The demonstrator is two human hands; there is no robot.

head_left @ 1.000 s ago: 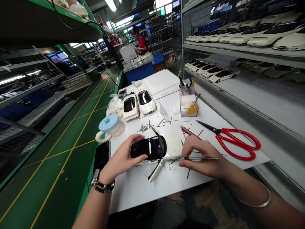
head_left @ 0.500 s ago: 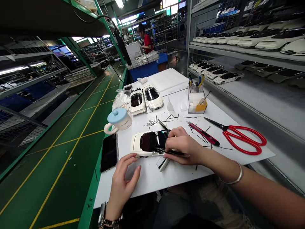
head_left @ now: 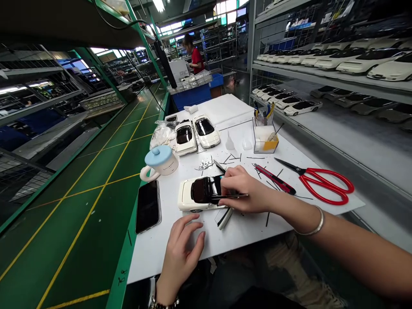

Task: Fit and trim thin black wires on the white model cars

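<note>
A white model car point(head_left: 186, 196) with a black roof and dark windows lies sideways on the white tabletop. My right hand point(head_left: 240, 189) is over its right end, fingers pinched on slim dark tweezers point(head_left: 243, 195) whose tip is by the side window; the fingers hide that end of the car. Just below the car, my left hand point(head_left: 183, 249) is open with curved fingers, apart from it and holding nothing. A small white piece with a dark edge point(head_left: 224, 218) lies under my right hand. Beyond the car rests a slender pointed tool point(head_left: 219, 166).
Red-handled scissors point(head_left: 328, 184) and a red utility knife point(head_left: 273, 178) lie right, among black strips. A lidded mug point(head_left: 165, 165) and phone point(head_left: 148, 207) stand left. Two white model cars point(head_left: 206, 132) and a clear tool box point(head_left: 265, 143) sit behind. A co-worker point(head_left: 196, 58) is further back.
My left hand has moved right and down, away from the car's edge. My right hand has shifted slightly left and up with the tweezers. The view has turned slightly.
</note>
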